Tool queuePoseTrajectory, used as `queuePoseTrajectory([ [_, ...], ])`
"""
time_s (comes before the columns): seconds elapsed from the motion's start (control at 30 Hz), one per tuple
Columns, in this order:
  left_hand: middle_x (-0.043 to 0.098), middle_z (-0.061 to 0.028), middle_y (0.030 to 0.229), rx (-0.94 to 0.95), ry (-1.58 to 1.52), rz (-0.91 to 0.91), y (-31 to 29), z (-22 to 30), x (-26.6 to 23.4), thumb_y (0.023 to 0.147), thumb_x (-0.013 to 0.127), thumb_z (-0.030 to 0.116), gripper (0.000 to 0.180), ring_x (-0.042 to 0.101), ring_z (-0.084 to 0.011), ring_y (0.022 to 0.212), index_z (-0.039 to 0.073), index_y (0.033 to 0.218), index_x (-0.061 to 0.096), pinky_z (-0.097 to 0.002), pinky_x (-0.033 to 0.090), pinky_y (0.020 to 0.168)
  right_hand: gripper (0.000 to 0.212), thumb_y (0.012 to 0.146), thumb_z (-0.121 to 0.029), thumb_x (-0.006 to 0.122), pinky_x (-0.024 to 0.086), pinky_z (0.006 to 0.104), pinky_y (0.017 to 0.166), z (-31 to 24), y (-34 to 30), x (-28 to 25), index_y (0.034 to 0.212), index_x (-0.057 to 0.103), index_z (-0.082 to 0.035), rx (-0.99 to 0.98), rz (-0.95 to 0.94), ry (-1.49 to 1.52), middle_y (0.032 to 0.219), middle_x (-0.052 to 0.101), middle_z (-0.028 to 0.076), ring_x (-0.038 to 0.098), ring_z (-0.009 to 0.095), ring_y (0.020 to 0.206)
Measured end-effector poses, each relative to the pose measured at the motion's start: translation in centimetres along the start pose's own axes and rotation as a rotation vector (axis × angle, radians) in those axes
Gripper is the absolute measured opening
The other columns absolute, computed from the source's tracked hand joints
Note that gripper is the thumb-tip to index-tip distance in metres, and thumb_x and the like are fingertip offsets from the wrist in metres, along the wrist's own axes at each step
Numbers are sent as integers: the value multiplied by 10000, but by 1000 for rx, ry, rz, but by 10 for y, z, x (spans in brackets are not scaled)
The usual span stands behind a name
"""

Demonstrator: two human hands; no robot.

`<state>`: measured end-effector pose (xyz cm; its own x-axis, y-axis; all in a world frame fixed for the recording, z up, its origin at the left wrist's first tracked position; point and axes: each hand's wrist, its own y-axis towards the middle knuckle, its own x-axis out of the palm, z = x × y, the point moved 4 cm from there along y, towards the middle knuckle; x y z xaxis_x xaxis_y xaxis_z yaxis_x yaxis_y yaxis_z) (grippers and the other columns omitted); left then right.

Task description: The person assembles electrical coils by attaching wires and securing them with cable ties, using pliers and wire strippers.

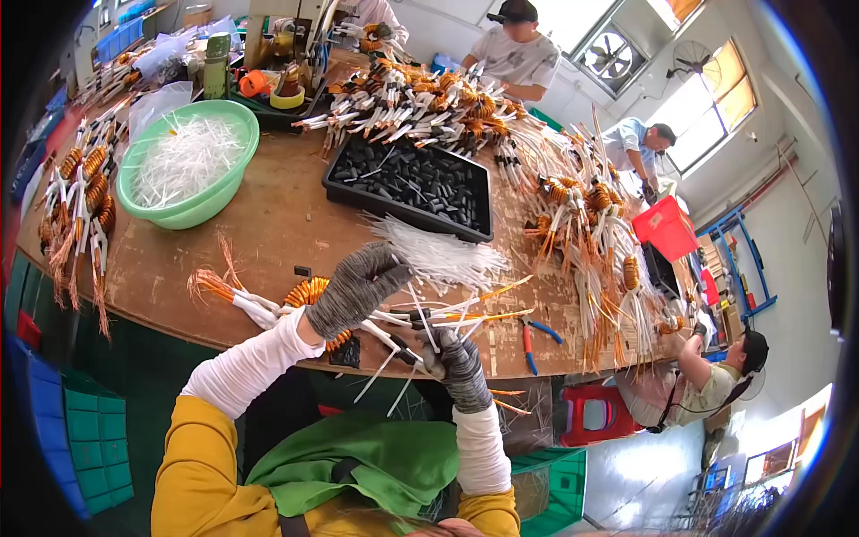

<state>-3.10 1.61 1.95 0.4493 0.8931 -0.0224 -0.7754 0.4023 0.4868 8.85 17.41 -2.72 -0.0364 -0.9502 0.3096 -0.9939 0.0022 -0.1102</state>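
My left hand point(358, 288), in a grey knit glove, is raised over the near table edge with its fingertips pinched together. A thin white cable tie point(422, 313) runs from those fingertips down toward my right hand point(461, 369). That hand, also gloved, is closed around white-sleeved wire leads point(394, 338) with black sleeves on them. The leads belong to a coil of copper-coloured wire point(307, 292) lying partly behind my left wrist. More loose white ties point(443, 253) lie in a pile just beyond both hands. Cutting pliers point(530, 347) with red and blue handles rest right of my right hand.
A black tray point(489, 201) of short black sleeves stands beyond the pile. At left is a green basin point(242, 161) of white strips. Coils are heaped at the back point(429, 98), right point(582, 224) and far left point(89, 188). Several people work around the table.
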Motion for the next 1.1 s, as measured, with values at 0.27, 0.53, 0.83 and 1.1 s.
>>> queuePoseTrajectory([
  [0.27, 537, 24, 695, -28, -114, 26, 1, 3, 0, 840, 621, 117, 90, 452, -46, 654, 32, 867, 610, -214, 386, 574, 213, 864, -199, 585, 375, 181, 550, -3, -1, 2, 950, 637, -11, -107, 165, -213, 680, 568, -13, 463, 44, 594],
  [0.53, 574, -3, 696, -78, 11, -16, -7, -4, 10, 845, 610, 124, 125, 491, -67, 625, 3, 877, 619, -229, 410, 553, 133, 855, -150, 596, 421, 229, 550, 2, -5, 13, 882, 626, -23, -476, 491, -606, 654, 559, -5, 490, 59, 601],
  [0.83, 621, -90, 715, -93, 365, 31, 23, -45, -14, 851, 597, 142, 168, 573, -109, 640, -20, 893, 606, -251, 468, 589, 246, 866, -258, 562, 334, 178, 460, 37, 0, -3, 889, 622, -21, -84, 412, -122, 639, 537, -5, 417, 44, 493],
  [1.1, 618, -57, 714, -315, 340, -78, 26, -63, -12, 855, 596, 181, 215, 560, -102, 642, -28, 905, 604, -261, 469, 603, 205, 865, -227, 564, 329, 183, 468, 35, -1, 0, 804, 615, -38, 55, 365, -186, 619, 552, -18, 414, 32, 499],
])
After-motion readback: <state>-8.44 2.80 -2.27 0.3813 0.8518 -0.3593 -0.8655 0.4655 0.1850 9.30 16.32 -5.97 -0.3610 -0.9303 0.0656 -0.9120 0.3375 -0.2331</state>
